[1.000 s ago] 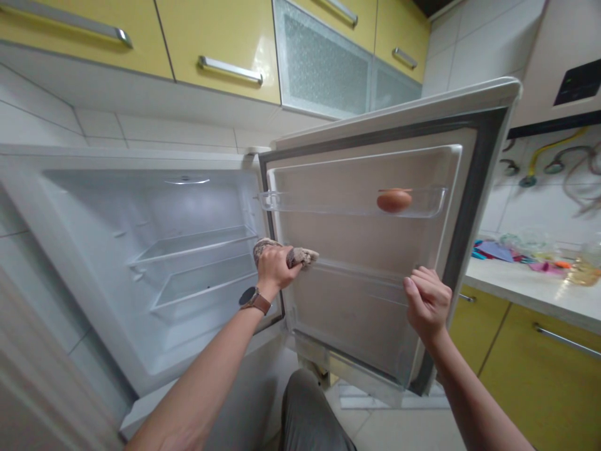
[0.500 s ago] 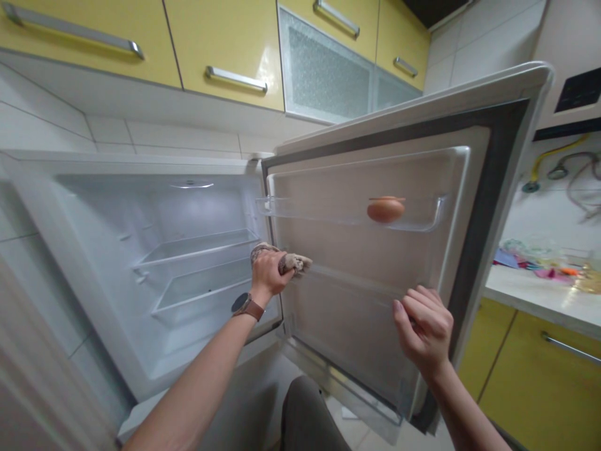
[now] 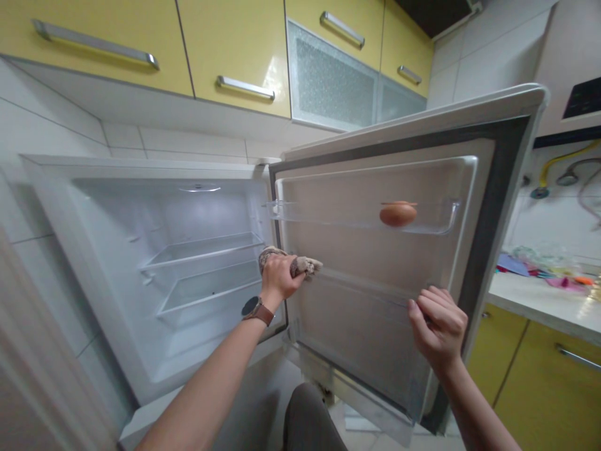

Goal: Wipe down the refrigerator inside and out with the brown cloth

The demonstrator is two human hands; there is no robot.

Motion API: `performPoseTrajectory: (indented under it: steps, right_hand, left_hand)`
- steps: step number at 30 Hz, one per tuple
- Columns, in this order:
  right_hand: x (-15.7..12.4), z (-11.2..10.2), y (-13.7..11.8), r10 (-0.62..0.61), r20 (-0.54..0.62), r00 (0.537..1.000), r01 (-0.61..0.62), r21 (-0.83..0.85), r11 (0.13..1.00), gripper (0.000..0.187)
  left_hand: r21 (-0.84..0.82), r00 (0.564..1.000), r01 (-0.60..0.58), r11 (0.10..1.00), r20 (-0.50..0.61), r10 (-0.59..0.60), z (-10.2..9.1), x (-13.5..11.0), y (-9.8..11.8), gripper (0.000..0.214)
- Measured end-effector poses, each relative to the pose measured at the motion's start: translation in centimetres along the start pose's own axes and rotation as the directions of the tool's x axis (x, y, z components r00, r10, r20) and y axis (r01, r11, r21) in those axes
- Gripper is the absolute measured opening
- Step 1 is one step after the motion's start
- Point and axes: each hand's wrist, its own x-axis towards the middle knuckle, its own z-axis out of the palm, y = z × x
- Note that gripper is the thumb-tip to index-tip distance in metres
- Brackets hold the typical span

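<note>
My left hand (image 3: 280,275), below which is a wristwatch, is closed round a crumpled brown-and-beige cloth (image 3: 305,265). It sits at the hinge-side end of a clear middle door shelf (image 3: 361,287). At the opposite end of this shelf, my right hand (image 3: 440,326) is closed, with the shelf's faint rim running into its fingers. Both hands are in front of the inner face of the open fridge door (image 3: 347,250). Above them, an orange-brown, egg-like rounded object (image 3: 398,214) sits in the clear upper door shelf (image 3: 323,213).
To the left is the lit fridge compartment (image 3: 201,213) with glass shelves (image 3: 206,289). Yellow cabinets (image 3: 235,50) hang overhead. On the right, a white counter (image 3: 539,300) bears colourful small items. My knee (image 3: 310,416) is below, near a clear lower door shelf (image 3: 357,391).
The whole view has shifted slightly, so the fridge and both hands appear a little further right. Against the door, my hands have barely moved and keep the same grip.
</note>
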Motion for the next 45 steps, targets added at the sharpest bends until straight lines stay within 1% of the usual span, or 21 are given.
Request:
performPoseTrajectory:
  steps: [5,8,11,17,27,30,33,36,40,45]
  right_hand:
    - [0.1,0.4,3.0,0.033,-0.029,0.999,-0.032,0.033,0.999,0.047]
    - [0.0,0.5,3.8,0.051,-0.016,0.999,-0.05,0.044,0.998,0.047]
    - [0.0,0.5,3.6,0.045,-0.012,0.999,-0.044,0.044,0.998,0.047]
    - [0.1,0.6,2.6,0.045,-0.037,0.998,-0.044,0.034,0.998,0.048]
    - [0.1,0.6,2.6,0.045,-0.03,0.999,-0.044,0.032,0.998,0.048]
    - [0.0,0.5,2.1,0.039,-0.028,0.999,-0.038,0.027,0.999,0.047]
    - [0.0,0.4,1.3,0.034,-0.014,0.999,-0.034,0.02,0.999,0.046]
    - [0.0,0.3,0.0,0.03,0.005,1.0,-0.031,0.014,0.999,0.044]
    - [0.0,0.2,-1.9,0.022,0.022,1.0,-0.022,0.0,1.0,0.044]
    - [0.0,0.2,-3.8,0.014,0.045,0.999,-0.013,-0.027,1.0,0.042]
  left_hand:
    - [0.019,1.0,-0.001,1.0,0.022,0.001,0.2,0.4,1.4,0.031]
    - [0.021,1.0,0.005,1.0,0.013,-0.005,0.3,0.4,1.6,0.031]
    - [0.013,1.0,0.002,1.0,0.003,-0.002,0.4,0.4,1.4,0.032]
    - [0.026,1.0,0.001,1.0,0.002,-0.001,0.2,0.4,0.8,0.034]
    - [0.028,1.0,0.007,1.0,-0.001,-0.007,0.3,0.3,0.9,0.033]
    - [0.019,1.0,0.006,1.0,-0.001,-0.006,0.3,0.2,0.8,0.034]
    - [0.009,1.0,0.014,1.0,0.005,-0.014,0.2,0.1,0.4,0.039]
    - [0.002,1.0,0.022,1.0,0.01,-0.022,0.2,0.0,-0.2,0.042]
    - [-0.026,1.0,0.009,1.0,0.003,-0.009,0.0,-0.3,-1.2,0.041]
    - [-0.077,0.999,0.016,0.997,-0.041,-0.019,0.1,-0.6,-2.1,0.041]
